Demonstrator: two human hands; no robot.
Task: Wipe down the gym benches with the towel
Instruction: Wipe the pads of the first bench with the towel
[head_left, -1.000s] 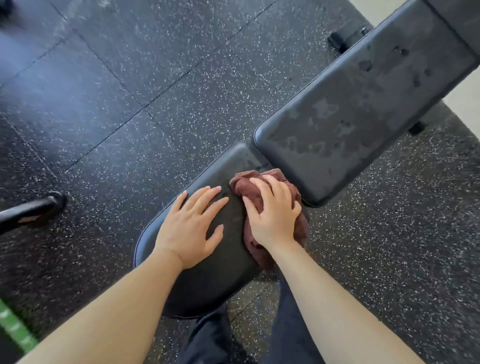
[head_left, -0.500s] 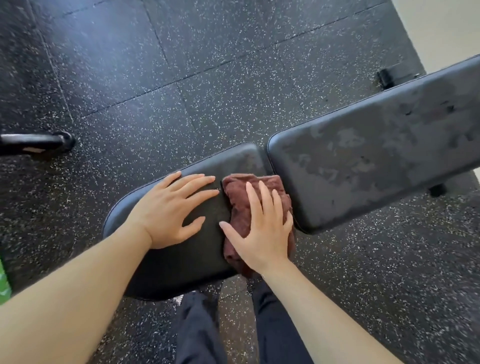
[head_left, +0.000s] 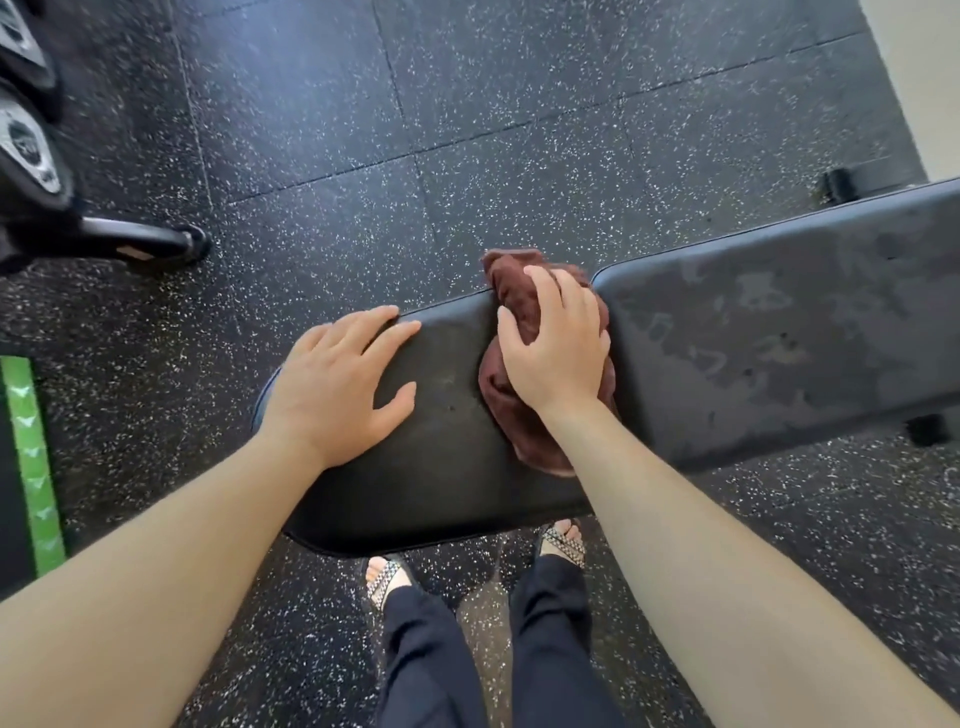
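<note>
Right grip curled on bunched towel, pressing it at seam where seat pad meets back pad. Left grip flat, fingers spread, bracing seat pad just left. Blotchy back pad stretches lengthwise rightward from towel; right grip nearer, likely next stroke.

Around me, catalogued: black rubber floor tiles, white-flecked, seams visible. Pale wall, top right. Green strip, left. Black metal foot, upper left.

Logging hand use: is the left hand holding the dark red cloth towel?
No, the left hand lies flat on the black padded seat; the right hand grips the dark red towel.
</note>
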